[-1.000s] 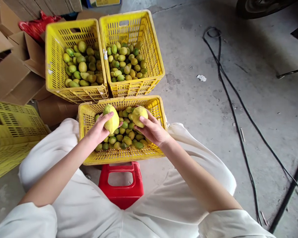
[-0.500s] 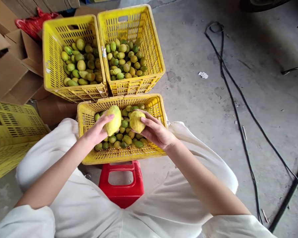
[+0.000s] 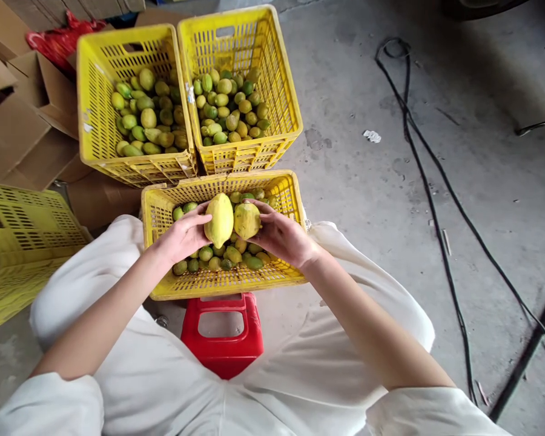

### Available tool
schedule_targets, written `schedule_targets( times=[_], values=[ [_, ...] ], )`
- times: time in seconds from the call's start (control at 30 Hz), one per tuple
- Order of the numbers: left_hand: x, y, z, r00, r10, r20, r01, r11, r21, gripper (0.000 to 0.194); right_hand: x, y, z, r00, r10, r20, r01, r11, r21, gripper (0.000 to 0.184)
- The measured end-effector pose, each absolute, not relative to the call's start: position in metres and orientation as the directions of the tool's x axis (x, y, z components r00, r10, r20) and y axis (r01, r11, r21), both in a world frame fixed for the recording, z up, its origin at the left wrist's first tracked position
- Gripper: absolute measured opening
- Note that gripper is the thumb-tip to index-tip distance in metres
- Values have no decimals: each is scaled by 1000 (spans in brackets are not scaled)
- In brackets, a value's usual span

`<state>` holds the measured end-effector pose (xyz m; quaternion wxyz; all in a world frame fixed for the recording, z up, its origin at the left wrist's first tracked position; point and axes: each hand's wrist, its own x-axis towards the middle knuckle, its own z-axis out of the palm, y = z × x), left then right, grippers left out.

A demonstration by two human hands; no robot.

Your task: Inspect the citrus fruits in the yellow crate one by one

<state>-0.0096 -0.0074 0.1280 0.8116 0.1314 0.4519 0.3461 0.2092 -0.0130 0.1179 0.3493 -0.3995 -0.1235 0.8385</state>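
Over the near yellow crate (image 3: 229, 287), my left hand (image 3: 184, 235) holds a large pale-yellow lemon (image 3: 219, 220), its tapered end pointing down. My right hand (image 3: 285, 237) grips a rounder yellow-green lemon (image 3: 247, 220) with small dark specks. The two fruits are side by side, almost touching; whether they make contact I cannot tell. Fingers of both hands are partly hidden behind the fruit. Below them, many smaller green and yellow lemons (image 3: 233, 255) lie in the near crate.
Two more yellow crates with green-yellow fruit, a left one (image 3: 88, 109) and a right one (image 3: 281, 72), stand beyond. Another yellow crate (image 3: 31, 242) and cardboard boxes (image 3: 18, 133) are at left. A red stool (image 3: 222, 348) sits between my legs. Black cable (image 3: 436, 206) crosses the floor.
Both lemons have come closer together. The left one has moved right and turned more upright; the right one has shifted slightly left and rotated in my fingers.
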Motion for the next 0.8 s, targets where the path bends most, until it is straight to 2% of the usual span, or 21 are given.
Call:
schedule_targets(
  times=[0.1,0.23,0.37,0.5,0.57,0.7,0.8],
  values=[
    [-16,-1,127,291,741,-605,-439,665,604,43,213,-8,123,-404,733,-548,-467,-680,-565,33],
    [-18,-1,124,261,773,-578,-438,628,643,54,208,-10,125,-365,771,-523,-448,-637,-627,34],
    [-2,-14,121,301,724,-621,-418,685,596,49,198,-17,116,-403,741,-537,-448,-672,-590,40],
    [8,-22,122,329,645,-690,-468,746,474,31,200,-18,106,-466,678,-568,-436,-735,-520,31],
    [4,-20,123,338,636,-694,-494,748,444,32,205,-14,106,-465,671,-578,-444,-742,-503,30],
    [-9,-13,124,330,701,-633,-483,701,524,34,213,-5,116,-481,668,-568,-429,-744,-512,34],
    [-13,-11,123,310,730,-609,-458,677,577,34,216,-3,122,-475,678,-561,-423,-735,-530,28]
  ],
)
